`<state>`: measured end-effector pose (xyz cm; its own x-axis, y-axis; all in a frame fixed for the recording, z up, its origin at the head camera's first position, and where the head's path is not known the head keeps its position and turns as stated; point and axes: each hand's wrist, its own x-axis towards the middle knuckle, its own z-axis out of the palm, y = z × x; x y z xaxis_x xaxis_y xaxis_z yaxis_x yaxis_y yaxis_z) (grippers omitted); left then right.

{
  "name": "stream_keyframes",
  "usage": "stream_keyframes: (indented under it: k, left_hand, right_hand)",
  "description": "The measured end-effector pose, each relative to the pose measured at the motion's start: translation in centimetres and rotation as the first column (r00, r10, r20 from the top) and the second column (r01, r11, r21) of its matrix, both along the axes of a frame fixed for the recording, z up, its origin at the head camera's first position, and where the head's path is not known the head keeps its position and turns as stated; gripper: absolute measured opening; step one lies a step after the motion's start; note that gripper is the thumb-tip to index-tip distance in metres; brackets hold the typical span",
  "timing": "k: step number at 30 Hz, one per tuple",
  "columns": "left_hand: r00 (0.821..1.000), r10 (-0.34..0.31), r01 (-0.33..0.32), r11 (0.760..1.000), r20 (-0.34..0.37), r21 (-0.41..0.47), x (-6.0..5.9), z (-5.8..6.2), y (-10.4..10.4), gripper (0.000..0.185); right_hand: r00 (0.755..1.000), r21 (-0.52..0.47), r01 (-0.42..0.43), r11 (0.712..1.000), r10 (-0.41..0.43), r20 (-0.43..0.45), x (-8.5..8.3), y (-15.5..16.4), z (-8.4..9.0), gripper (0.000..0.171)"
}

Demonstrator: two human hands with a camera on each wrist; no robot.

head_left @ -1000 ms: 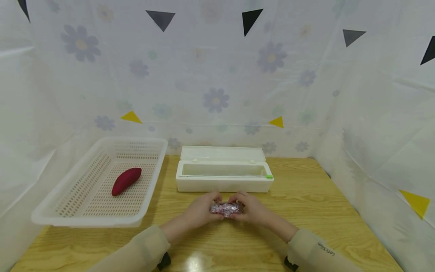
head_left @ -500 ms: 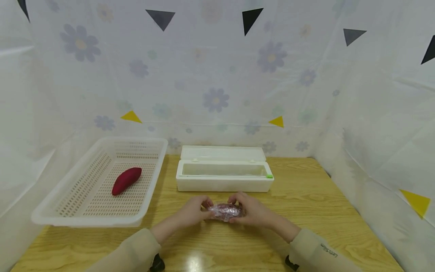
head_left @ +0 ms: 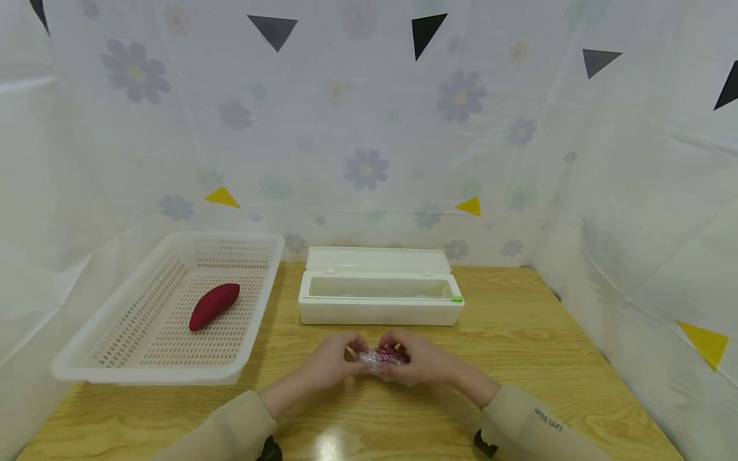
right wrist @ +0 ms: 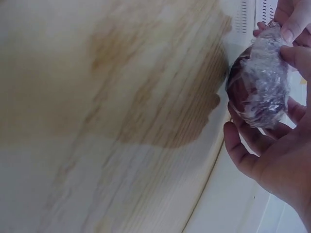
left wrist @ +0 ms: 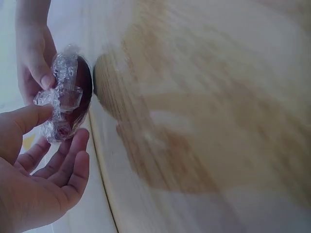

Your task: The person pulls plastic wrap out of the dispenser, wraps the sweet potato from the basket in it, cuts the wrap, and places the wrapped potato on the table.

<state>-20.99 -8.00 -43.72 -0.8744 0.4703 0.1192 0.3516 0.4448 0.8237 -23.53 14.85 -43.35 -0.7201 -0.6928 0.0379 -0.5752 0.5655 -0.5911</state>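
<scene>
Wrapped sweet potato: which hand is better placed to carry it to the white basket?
Probably the left. The basket sits on the person's left, and the left hand already pinches the wrapped sweet potato on that side. The right hand cradles it from the far side.

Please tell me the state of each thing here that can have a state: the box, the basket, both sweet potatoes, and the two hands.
Cling film box: lid open, laid back.
Basket: upright, holds one sweet potato.
Bare sweet potato: unwrapped, lying in the basket.
Wrapped sweet potato: covered in cling film, held above the table.
Left hand: pinches the film.
Right hand: cradles the wrapped sweet potato.
</scene>
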Motion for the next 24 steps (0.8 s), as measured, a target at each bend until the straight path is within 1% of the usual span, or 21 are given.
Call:
stream_keyframes:
  k: [3, 7, 11, 13, 16, 18, 20, 22, 24]
  left_hand:
    - [0.999, -0.001, 0.001, 1.0, -0.04, -0.015, 0.2, 0.3, 0.1, 0.022]
    - [0.997, -0.003, -0.001, 0.999, -0.075, -0.051, 0.4, 0.8, 0.2, 0.026]
    - [0.995, -0.007, -0.001, 0.996, -0.098, -0.085, 0.5, 1.4, 0.3, 0.041]
    - [0.994, -0.012, 0.0, 0.994, -0.109, -0.11, 0.7, 1.9, 0.3, 0.048]
    - [0.995, -0.019, 0.003, 0.989, -0.101, -0.15, 1.1, 2.9, 0.1, 0.055]
    - [0.996, -0.019, 0.004, 0.985, -0.085, -0.174, 1.5, 3.8, -0.1, 0.058]
    - [0.996, -0.017, 0.0, 0.98, -0.086, -0.2, 1.9, 4.7, -0.4, 0.06]
    - [0.995, -0.019, -0.004, 0.976, -0.101, -0.218, 2.3, 5.7, -0.7, 0.061]
    - [0.991, -0.023, -0.008, 0.973, -0.132, -0.231, 2.7, 6.7, -1.2, 0.061]
  right_hand:
    - [1.0, -0.022, 0.001, 1.0, -0.001, 0.004, -0.1, 0.1, 0.0, 0.032]
    - [1.0, -0.044, 0.015, 0.999, -0.016, -0.01, 0.1, 0.4, 0.3, 0.035]
    - [0.999, -0.073, 0.03, 0.997, -0.032, -0.021, 0.4, 1.1, 1.1, 0.035]
    - [0.998, -0.075, 0.036, 0.997, -0.039, -0.044, 0.5, 1.6, 1.7, 0.034]
    - [0.996, -0.081, 0.048, 0.996, -0.053, -0.067, 0.7, 2.5, 2.5, 0.034]
    - [0.995, -0.082, 0.06, 0.995, -0.066, -0.073, 0.8, 3.1, 3.1, 0.034]
    - [0.993, -0.084, 0.078, 0.993, -0.085, -0.086, 0.8, 3.9, 3.5, 0.035]
    - [0.989, -0.083, 0.1, 0.991, -0.108, -0.1, 0.8, 4.8, 4.0, 0.034]
    - [0.984, -0.074, 0.129, 0.989, -0.137, -0.118, 0.8, 5.7, 4.3, 0.034]
